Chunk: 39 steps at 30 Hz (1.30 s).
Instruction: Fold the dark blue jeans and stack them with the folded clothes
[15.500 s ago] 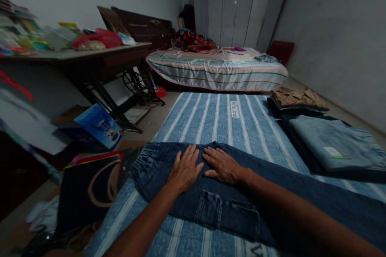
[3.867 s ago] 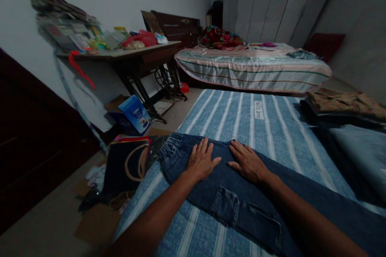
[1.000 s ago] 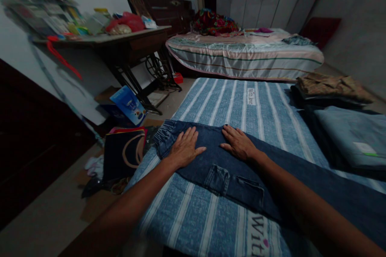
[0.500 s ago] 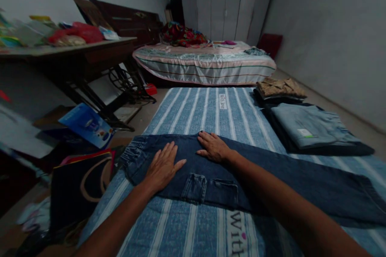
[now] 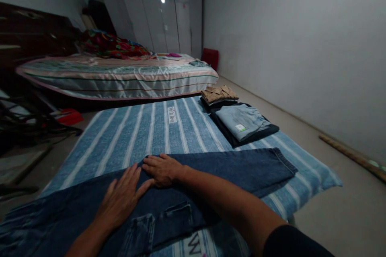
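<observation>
A pair of dark blue jeans (image 5: 211,166) lies folded lengthwise across a bed covered by a blue and white striped sheet (image 5: 141,128). Its gathered waist is at the lower left and its cuffed hem at the right; pocket stitching shows near the lower middle. My left hand (image 5: 122,194) rests flat on the denim, fingers stretched out and thumb spread. Beside it, my right hand (image 5: 163,170) also presses flat near the far edge of the jeans. The left thumb reaches close to the right hand. Neither hand grips anything.
Behind the jeans at right sit folded light blue trousers (image 5: 243,120) on dark clothes, with a folded tan garment (image 5: 220,94) further back. Another bed (image 5: 126,80) stands beyond, bearing a red patterned blanket (image 5: 114,46). A pole (image 5: 352,152) lies along the right wall.
The view has swung right, bringing the jeans' hem and floor pole fully into sight. Across the denim, my left hand has slid toward my right hand; both remain flat.
</observation>
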Tool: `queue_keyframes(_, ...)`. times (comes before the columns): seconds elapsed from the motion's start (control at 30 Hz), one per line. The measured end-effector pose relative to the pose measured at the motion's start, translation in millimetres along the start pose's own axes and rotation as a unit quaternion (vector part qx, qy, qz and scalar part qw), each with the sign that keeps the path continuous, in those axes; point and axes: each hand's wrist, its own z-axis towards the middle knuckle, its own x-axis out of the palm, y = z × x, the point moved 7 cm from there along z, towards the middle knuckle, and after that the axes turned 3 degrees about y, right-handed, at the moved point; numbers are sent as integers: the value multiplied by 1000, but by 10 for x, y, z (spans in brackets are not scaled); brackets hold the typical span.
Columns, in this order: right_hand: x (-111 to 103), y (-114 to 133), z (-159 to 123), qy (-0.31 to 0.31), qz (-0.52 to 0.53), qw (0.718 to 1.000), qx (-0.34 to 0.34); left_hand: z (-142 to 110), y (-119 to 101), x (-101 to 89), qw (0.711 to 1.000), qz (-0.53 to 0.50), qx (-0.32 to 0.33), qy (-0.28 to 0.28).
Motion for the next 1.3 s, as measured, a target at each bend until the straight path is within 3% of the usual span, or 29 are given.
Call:
queue_keyframes(0.17, -53, 3, 18, -23, -6, 1000, -6, -44, 94, 127, 998, 31, 39, 26)
queue_keyframes(0.27, -211, -28, -102, -51, 14, 999, 8, -25, 109, 99, 998, 20, 42, 30)
queue_keyframes(0.4, -538, -135, -567, -121, 50, 988, 86, 36, 13, -40, 999, -15, -9, 30)
queue_keyframes(0.5, -644, -183, -1024, -125, 86, 977, 152, 122, -266, -205, 998, -46, -11, 52)
queue_keyframes(0.67, -531, -200, -1653, -87, 120, 954, 261, 295, -879, -514, 991, -95, 31, 85)
queue_keyframes(0.8, -397, -224, -1937, -63, 128, 935, 326, 405, -1186, -542, 988, -90, 46, 119)
queue_keyframes(1.0, -327, -295, -2076, -49, 123, 916, 379, 519, -1272, -434, 993, -54, 54, 85)
queue_keyframes(1.3, -176, -371, -2046, -30, 93, 920, 379, 525, -1276, -196, 994, -37, 71, 75)
